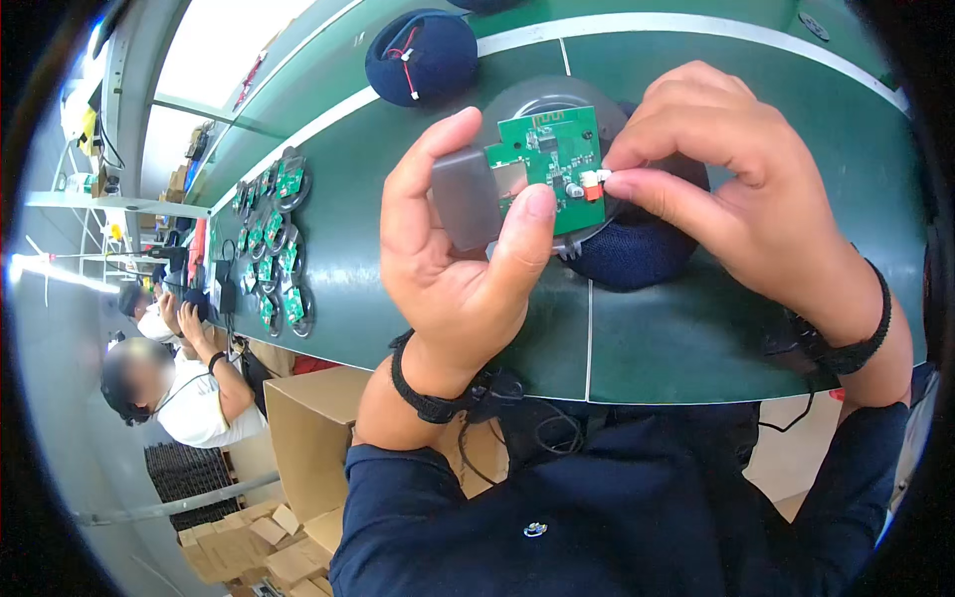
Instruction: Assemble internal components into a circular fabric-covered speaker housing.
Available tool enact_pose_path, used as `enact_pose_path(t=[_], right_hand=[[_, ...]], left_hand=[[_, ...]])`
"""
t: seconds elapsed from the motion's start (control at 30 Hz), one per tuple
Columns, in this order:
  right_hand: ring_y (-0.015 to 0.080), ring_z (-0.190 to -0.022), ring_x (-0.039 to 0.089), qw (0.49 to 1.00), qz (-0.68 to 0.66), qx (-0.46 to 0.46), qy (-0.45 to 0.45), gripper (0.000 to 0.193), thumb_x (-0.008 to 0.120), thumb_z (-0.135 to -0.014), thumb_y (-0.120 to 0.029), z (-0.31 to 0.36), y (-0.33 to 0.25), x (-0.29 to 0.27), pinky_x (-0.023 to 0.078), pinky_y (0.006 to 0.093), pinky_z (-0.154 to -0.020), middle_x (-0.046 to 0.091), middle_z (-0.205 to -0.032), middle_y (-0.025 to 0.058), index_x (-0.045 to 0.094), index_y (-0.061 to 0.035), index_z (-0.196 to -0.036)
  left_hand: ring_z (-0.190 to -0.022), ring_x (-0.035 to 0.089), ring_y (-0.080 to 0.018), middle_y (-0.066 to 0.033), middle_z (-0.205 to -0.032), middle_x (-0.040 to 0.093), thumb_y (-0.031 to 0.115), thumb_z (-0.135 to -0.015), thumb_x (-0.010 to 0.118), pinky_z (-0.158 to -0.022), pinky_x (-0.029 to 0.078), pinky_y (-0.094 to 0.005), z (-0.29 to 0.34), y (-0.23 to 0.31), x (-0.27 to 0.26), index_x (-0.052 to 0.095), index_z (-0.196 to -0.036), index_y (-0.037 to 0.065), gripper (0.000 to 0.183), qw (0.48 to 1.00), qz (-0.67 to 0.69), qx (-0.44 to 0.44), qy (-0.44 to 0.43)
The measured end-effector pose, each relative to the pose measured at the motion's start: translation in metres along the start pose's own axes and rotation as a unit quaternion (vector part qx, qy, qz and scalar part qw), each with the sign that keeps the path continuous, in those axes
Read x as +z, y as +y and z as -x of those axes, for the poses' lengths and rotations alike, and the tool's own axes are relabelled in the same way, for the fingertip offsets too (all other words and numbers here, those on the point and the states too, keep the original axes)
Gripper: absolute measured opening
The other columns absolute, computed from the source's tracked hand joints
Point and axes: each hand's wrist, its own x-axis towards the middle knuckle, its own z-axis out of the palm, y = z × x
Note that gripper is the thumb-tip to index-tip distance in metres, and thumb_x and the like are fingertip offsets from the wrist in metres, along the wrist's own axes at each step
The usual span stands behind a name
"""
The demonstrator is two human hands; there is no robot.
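PCB [563, 149], one, in left hand [448, 264], one connector [595, 179] in right hand [746, 164]

A green circuit board [559, 159] lies component-side up in the left hand [453, 274].

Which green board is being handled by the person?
The board held in the left hand, with the right hand pinching a white plug at its right edge; the other boards lie grouped at the left of the table.
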Motion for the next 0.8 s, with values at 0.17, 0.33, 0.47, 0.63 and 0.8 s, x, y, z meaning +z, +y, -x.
enact_pose_path(t=[0.17,0.33,0.47,0.63,0.8], right_hand=[[0.0231,-0.089,0.063,0.997,-0.039,0.065,-0.007,0.009,0.083,-0.085,-0.008,0.002,-0.003,-0.002,0.046,0.036,-0.087,0.071,-0.087,0.0035,0.076,-0.0063,-0.091],[0.0218,-0.086,0.062,0.999,0.006,0.042,-0.005,0.01,0.083,-0.085,-0.009,0.0,-0.009,-0.008,0.044,0.0357,-0.088,0.071,-0.088,0.0031,0.074,-0.0062,-0.088],[0.022,-0.086,0.062,0.998,0.016,0.055,-0.028,0.01,0.083,-0.084,-0.01,0.0,-0.012,-0.012,0.044,0.0362,-0.089,0.071,-0.087,0.0035,0.074,-0.0066,-0.088],[0.0251,-0.09,0.064,0.998,0.051,0.007,-0.02,0.008,0.082,-0.085,-0.008,0.002,-0.014,-0.014,0.045,0.0376,-0.092,0.071,-0.086,0.0049,0.075,-0.0058,-0.089],[0.0274,-0.094,0.065,1.0,-0.007,0.002,-0.007,0.007,0.08,-0.086,-0.004,0.006,-0.004,-0.006,0.047,0.0387,-0.094,0.072,-0.088,0.0068,0.075,-0.0034,-0.091]], left_hand=[[-0.093,0.071,-0.0127,-0.0112,-0.113,0.072,-0.003,-0.094,0.079,-0.083,0.057,-0.0256,0.001,-0.001,0.007,0.049,-0.149,-0.004,0.063,0.999,-0.015,0.029,-0.002],[-0.096,0.072,-0.0138,-0.0111,-0.113,0.072,-0.003,-0.094,0.078,-0.083,0.058,-0.0257,0.003,0.002,0.005,0.048,-0.15,-0.005,0.064,1.0,0.006,-0.001,-0.027],[-0.102,0.072,-0.016,-0.0128,-0.12,0.07,-0.003,-0.094,0.079,-0.085,0.06,-0.0281,0.004,0.001,0.002,0.048,-0.151,-0.006,0.065,0.999,-0.023,-0.002,-0.038],[-0.109,0.071,-0.0177,-0.0143,-0.128,0.067,-0.001,-0.094,0.08,-0.092,0.06,-0.0309,0.006,0.001,0.004,0.049,-0.151,-0.006,0.066,0.999,-0.029,0.0,-0.031],[-0.106,0.071,-0.0152,-0.0121,-0.124,0.069,0.002,-0.095,0.08,-0.092,0.058,-0.0289,0.001,0.0,0.001,0.049,-0.152,-0.005,0.066,0.999,-0.02,0.004,-0.032]])
